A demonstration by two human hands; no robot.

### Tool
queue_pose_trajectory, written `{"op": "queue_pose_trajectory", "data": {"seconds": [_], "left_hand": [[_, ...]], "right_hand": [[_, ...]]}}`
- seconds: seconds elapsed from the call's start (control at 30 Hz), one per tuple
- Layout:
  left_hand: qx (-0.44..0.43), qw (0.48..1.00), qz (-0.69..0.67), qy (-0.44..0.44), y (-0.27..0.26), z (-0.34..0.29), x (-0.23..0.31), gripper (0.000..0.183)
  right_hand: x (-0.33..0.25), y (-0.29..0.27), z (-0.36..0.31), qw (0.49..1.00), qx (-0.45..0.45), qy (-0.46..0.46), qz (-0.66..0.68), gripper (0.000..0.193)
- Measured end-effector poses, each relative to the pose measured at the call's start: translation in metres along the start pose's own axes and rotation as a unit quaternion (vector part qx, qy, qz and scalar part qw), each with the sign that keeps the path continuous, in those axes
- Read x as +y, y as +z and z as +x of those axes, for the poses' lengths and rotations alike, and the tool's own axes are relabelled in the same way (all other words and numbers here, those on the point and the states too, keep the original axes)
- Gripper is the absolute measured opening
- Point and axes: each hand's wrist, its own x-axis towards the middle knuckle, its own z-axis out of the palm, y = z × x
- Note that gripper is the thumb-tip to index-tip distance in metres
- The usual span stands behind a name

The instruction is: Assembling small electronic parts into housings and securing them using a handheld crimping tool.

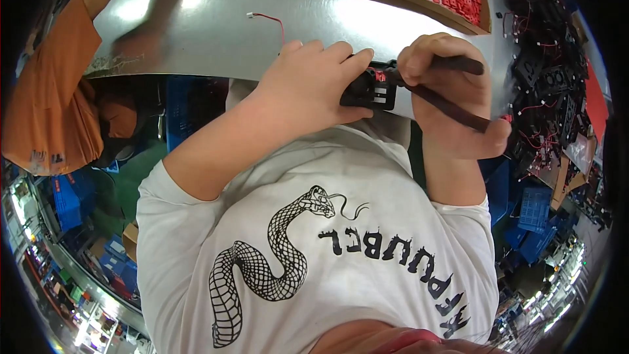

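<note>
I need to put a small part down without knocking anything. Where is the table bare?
The grey table is bare left of the loose red wire, between the left hand and the cardboard tray. It is crowded right of the right hand, at the pile of black fan parts.

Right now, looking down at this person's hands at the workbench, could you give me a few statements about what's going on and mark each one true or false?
1. The left hand grips a small black fan-like part. True.
2. The right hand is empty. False: it holds a dark tool handle whose tip meets the black part.
3. The cardboard tray at the far edge of the metal table holds small red pieces. True.
4. A loose red wire with a white plug lies on the table beyond the left hand. True.
5. The heap of parts to the right is all white. False: black parts with red wires.
</note>
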Motion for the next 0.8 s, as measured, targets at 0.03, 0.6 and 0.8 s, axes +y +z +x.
{"op": "queue_pose_trajectory", "data": {"seconds": [0.03, 0.6, 0.8], "left_hand": [[-0.011, 1.000, 0.001, -0.005, 0.000, 0.001, 0.000, 0.070], [-0.005, 1.000, 0.006, 0.011, 0.001, 0.004, -0.004, 0.069], [-0.009, 1.000, 0.006, 0.004, 0.000, 0.004, -0.004, 0.069]], "right_hand": [[0.003, -0.001, 0.001, 1.000, -0.017, -0.006, -0.017, 0.113], [0.016, -0.015, 0.007, 0.995, -0.094, -0.001, -0.012, 0.115], [0.013, -0.016, 0.006, 0.997, -0.077, 0.013, -0.018, 0.116]]}}
